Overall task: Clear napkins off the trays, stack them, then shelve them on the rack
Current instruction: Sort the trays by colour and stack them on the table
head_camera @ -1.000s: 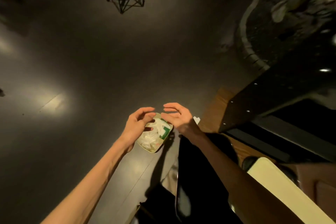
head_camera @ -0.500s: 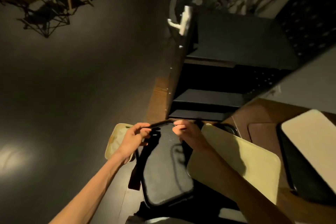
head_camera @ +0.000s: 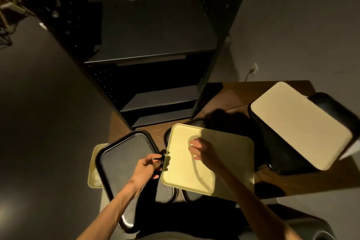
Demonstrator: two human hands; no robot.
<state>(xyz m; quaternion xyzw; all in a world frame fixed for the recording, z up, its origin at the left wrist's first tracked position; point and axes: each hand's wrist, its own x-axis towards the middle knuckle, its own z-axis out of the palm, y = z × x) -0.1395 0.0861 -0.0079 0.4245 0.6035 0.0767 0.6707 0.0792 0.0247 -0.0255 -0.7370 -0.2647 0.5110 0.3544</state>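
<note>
Left hand (head_camera: 147, 167) curls, fingers pinching the right rim of the black tray (head_camera: 120, 163), which overhangs the tabletop's (head_camera: 229, 91) left edge. Right hand (head_camera: 202, 152) hovers loosely curled over the yellow tray (head_camera: 183, 177) at the near edge; contact unclear, probably none. Cream tray (head_camera: 298, 126) sits toward the right edge. Rack (head_camera: 155, 76) stands behind.

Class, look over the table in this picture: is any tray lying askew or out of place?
Yes. The cream tray at the far right sits crooked across a black tray, corners overhanging. Nearer, the yellow tray overlaps another black tray, so they are not yet stacked squarely.
</note>
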